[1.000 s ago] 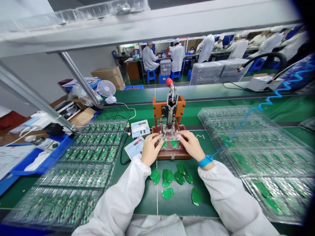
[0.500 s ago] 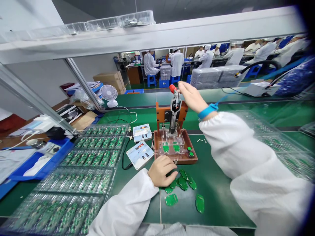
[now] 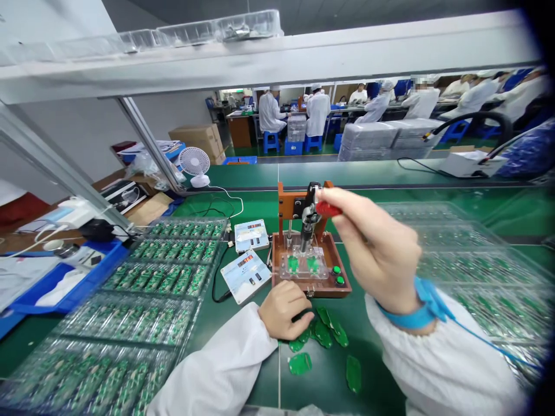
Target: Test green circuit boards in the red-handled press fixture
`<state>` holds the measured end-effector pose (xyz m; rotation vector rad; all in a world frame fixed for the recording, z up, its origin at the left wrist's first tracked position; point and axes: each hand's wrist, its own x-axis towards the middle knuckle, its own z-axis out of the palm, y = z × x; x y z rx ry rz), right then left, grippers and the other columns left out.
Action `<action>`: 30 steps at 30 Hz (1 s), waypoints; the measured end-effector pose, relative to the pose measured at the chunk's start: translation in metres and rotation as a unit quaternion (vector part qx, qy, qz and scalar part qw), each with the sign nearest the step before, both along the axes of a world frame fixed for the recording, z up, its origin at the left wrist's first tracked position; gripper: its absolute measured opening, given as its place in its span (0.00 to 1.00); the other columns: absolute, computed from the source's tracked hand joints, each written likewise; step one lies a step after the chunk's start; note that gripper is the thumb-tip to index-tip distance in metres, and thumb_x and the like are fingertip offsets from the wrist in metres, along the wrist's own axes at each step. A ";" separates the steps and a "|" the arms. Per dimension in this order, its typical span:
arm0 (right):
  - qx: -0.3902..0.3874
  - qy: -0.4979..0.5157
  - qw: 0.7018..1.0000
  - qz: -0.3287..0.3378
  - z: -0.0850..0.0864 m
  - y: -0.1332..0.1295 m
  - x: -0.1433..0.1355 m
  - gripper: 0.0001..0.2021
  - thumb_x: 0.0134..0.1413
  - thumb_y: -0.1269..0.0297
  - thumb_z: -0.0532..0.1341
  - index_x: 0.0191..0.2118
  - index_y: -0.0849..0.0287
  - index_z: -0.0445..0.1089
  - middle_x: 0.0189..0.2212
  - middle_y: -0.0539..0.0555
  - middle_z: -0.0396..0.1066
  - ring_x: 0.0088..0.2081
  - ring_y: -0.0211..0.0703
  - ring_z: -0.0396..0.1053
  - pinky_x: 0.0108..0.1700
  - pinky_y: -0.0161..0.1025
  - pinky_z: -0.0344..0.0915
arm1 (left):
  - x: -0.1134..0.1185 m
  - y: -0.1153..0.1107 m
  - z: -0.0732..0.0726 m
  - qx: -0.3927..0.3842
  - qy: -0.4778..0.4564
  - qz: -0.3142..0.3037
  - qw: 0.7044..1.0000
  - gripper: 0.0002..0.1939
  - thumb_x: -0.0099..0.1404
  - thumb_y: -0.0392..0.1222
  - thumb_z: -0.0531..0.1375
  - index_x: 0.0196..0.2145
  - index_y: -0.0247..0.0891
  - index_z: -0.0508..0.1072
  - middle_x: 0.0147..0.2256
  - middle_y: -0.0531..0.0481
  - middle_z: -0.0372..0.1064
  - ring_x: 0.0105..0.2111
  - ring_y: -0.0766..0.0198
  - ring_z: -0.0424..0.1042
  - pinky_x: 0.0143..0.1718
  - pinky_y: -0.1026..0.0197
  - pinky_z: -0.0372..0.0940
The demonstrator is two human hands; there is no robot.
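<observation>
Lever (image 3: 326, 208) of press (image 3: 309, 254) is gripped in the closed right hand (image 3: 373, 251), plunger kept over two seated boards (image 3: 303, 264); loose boards (image 3: 323, 332) are covered by the curled left hand (image 3: 284, 309), grip hidden.

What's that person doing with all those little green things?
A person in white sleeves sits at a green bench. Their right hand grips the red lever knob of a small brown press, which has two green circuit boards under a clear plate. Their left hand rests on a pile of loose green boards in front of the press. Clear trays of boards lie on the left.
</observation>
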<state>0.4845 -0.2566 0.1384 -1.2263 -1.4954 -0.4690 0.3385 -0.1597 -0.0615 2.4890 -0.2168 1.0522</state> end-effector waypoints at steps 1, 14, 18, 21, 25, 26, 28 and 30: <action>0.001 0.005 1.000 0.003 -0.009 -0.003 -0.002 0.22 0.70 0.73 0.57 0.63 0.42 0.70 0.56 0.46 0.76 0.57 0.50 0.75 0.61 0.50 0.74 | 0.000 0.000 0.000 0.002 0.002 0.001 1.000 0.09 0.70 0.40 0.56 0.35 0.37 0.74 0.29 0.46 0.73 0.31 0.59 0.69 0.32 0.54 0.61; 0.018 0.026 0.997 0.073 -0.083 0.005 0.007 0.32 0.61 0.85 0.60 0.64 0.45 0.68 0.60 0.47 0.72 0.63 0.52 0.69 0.64 0.53 0.72 | 0.002 0.002 -0.004 0.009 -0.013 -0.004 1.000 0.09 0.69 0.42 0.55 0.35 0.37 0.73 0.27 0.46 0.73 0.29 0.58 0.69 0.31 0.54 0.62; 0.044 0.022 0.996 0.068 -0.091 0.011 0.004 0.34 0.60 0.86 0.59 0.67 0.48 0.64 0.62 0.48 0.69 0.65 0.52 0.66 0.64 0.53 0.72 | 0.003 -0.001 -0.003 -0.018 -0.015 0.001 1.000 0.12 0.70 0.44 0.55 0.33 0.37 0.74 0.27 0.46 0.73 0.28 0.58 0.69 0.30 0.54 0.62; 0.045 0.044 0.995 0.080 -0.094 0.012 0.002 0.34 0.60 0.87 0.59 0.67 0.48 0.64 0.63 0.47 0.68 0.66 0.51 0.65 0.65 0.53 0.71 | -0.001 -0.003 0.007 -0.078 0.017 -0.013 0.997 0.14 0.71 0.47 0.56 0.33 0.37 0.75 0.28 0.46 0.76 0.30 0.59 0.73 0.34 0.54 0.66; 0.030 0.068 0.992 0.104 -0.093 0.010 0.004 0.33 0.61 0.87 0.56 0.65 0.48 0.67 0.63 0.45 0.69 0.65 0.51 0.66 0.66 0.52 0.69 | -0.019 0.018 0.038 -0.188 0.054 -0.009 0.981 0.15 0.73 0.46 0.59 0.31 0.36 0.76 0.29 0.45 0.78 0.31 0.60 0.76 0.38 0.56 0.70; 0.029 0.069 0.991 0.109 -0.093 0.010 0.005 0.33 0.61 0.87 0.56 0.65 0.48 0.67 0.63 0.45 0.69 0.65 0.51 0.66 0.66 0.53 0.69 | -0.025 0.030 0.047 -0.197 0.071 0.035 0.977 0.15 0.73 0.45 0.59 0.30 0.37 0.76 0.29 0.46 0.78 0.32 0.60 0.76 0.39 0.57 0.70; 0.029 0.069 0.991 0.115 -0.091 0.010 0.007 0.33 0.61 0.86 0.55 0.65 0.47 0.68 0.62 0.45 0.69 0.64 0.53 0.67 0.66 0.55 0.69 | -0.034 0.062 0.061 -0.175 0.149 0.163 0.959 0.12 0.72 0.44 0.60 0.33 0.37 0.78 0.34 0.45 0.78 0.38 0.58 0.77 0.44 0.56 0.71; 0.024 0.072 0.990 0.120 -0.090 0.010 0.008 0.33 0.61 0.87 0.54 0.65 0.46 0.67 0.63 0.45 0.69 0.64 0.54 0.67 0.66 0.57 0.70 | -0.038 0.098 0.067 -0.123 0.264 0.251 0.923 0.10 0.68 0.43 0.64 0.45 0.39 0.79 0.49 0.42 0.76 0.53 0.52 0.73 0.59 0.48 0.66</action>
